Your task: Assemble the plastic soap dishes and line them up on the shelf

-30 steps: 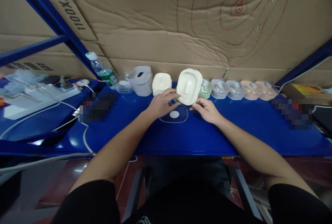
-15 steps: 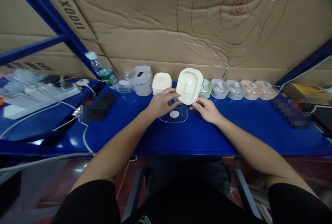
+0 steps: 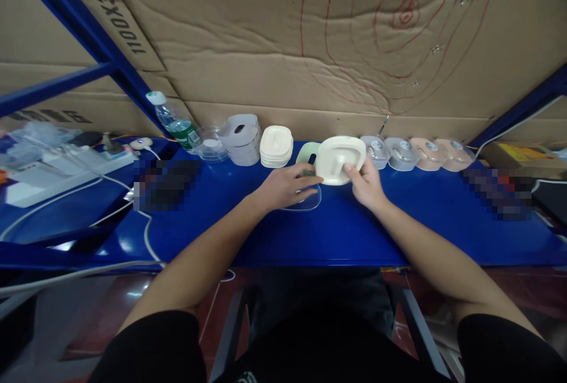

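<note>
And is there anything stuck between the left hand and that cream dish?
Nothing I can see. The left hand is right by the left edge of the cream dish; I can't tell if they touch. The right hand holds its right side. The green piece shows behind them.

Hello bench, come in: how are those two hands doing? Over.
Right hand grips cream tray, thumb on its face. Left hand at tray's left edge, contact unclear. Green piece partly hidden behind tray.
</note>
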{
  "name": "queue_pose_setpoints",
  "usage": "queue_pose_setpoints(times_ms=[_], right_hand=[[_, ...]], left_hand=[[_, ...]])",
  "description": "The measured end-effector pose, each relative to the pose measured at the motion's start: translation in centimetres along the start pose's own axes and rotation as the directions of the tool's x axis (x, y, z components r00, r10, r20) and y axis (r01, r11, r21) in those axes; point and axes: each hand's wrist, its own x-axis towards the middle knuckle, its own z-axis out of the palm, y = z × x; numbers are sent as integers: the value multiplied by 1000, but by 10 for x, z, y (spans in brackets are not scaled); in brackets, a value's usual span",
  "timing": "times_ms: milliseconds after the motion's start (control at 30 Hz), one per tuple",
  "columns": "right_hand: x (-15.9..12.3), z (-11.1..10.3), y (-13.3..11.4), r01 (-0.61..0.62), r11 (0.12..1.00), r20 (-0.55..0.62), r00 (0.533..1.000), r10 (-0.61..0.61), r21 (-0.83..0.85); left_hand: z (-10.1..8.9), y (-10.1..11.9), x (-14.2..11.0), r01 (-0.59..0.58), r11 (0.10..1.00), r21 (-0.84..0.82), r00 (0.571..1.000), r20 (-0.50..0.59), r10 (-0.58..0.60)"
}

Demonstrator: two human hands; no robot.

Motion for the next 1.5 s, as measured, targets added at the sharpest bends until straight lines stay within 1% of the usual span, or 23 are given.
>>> queue_pose_setpoints(times_ms=[33, 100, 133, 200, 267, 333, 433, 600, 733, 833, 967, 1033, 1100, 1133, 1200, 1300, 1400, 1500], right_hand=[[5, -5, 1, 25, 1000, -95, 995, -26, -10], [15, -16, 6, 78, 997, -259, 963, -78, -13], [20, -22, 9, 85, 996, -308, 948, -83, -7], [28, -30, 14, 73, 997, -358, 931, -66, 5], [31, -34, 17, 49, 999, -360, 932, -45, 1], [30, -34, 18, 37, 999, -335, 941, -38, -8], [26, -31, 16, 53, 998, -286, 956, -61, -36], [22, -28, 14, 84, 991, -223, 969, -106, -105], [22, -28, 13, 47, 993, -219, 973, -71, -113], [21, -27, 13, 37, 993, -196, 979, -58, -108], [16, -23, 9, 39, 992, -116, 992, -53, -120], [13, -21, 7, 39, 990, -26, 999, -43, -134], [9, -20, 4, 49, 984, 99, 995, -32, -172], [7, -20, 2, 65, 978, 169, 985, -31, -201], [5, -20, 0, 124, 959, 303, 952, -42, -256], [3, -20, -2, 220, 929, 444, 893, -69, -298], [3, -20, -1, 268, 912, 503, 860, -82, -310], [3, -20, 1, 281, 904, 514, 854, -82, -323]], left_hand=[[-1, 1, 0, -30, 1000, -11, 1000, -11, 29], [-5, -1, 0, -26, 999, -21, 998, -57, 24], [-6, -4, -1, -1, 1000, -19, 997, -78, -1], [-10, -11, -3, 56, 998, -15, 993, -100, -57], [-13, -17, -4, 101, 995, -23, 990, -94, -103], [-14, -21, -5, 131, 991, -42, 989, -69, -133], [-13, -23, -6, 159, 985, -65, 986, -28, -161], [-9, -22, -7, 172, 983, -72, 985, 40, -169], [-8, -24, -8, 180, 981, -77, 983, 59, -176], [-8, -24, -8, 189, 979, -70, 981, 63, -185], [-7, -26, -9, 196, 979, -61, 979, 72, -192], [-6, -26, -10, 203, 978, -52, 977, 72, -199], [-6, -28, -11, 207, 977, -47, 977, 70, -203], [-5, -28, -11, 206, 977, -48, 977, 69, -203], [-5, -30, -12, 207, 977, -58, 977, 67, -203], [-4, -31, -12, 212, 974, -79, 976, 64, -207], [-3, -32, -12, 212, 974, -81, 976, 61, -207], [-2, -32, -13, 208, 975, -74, 977, 65, -204]])
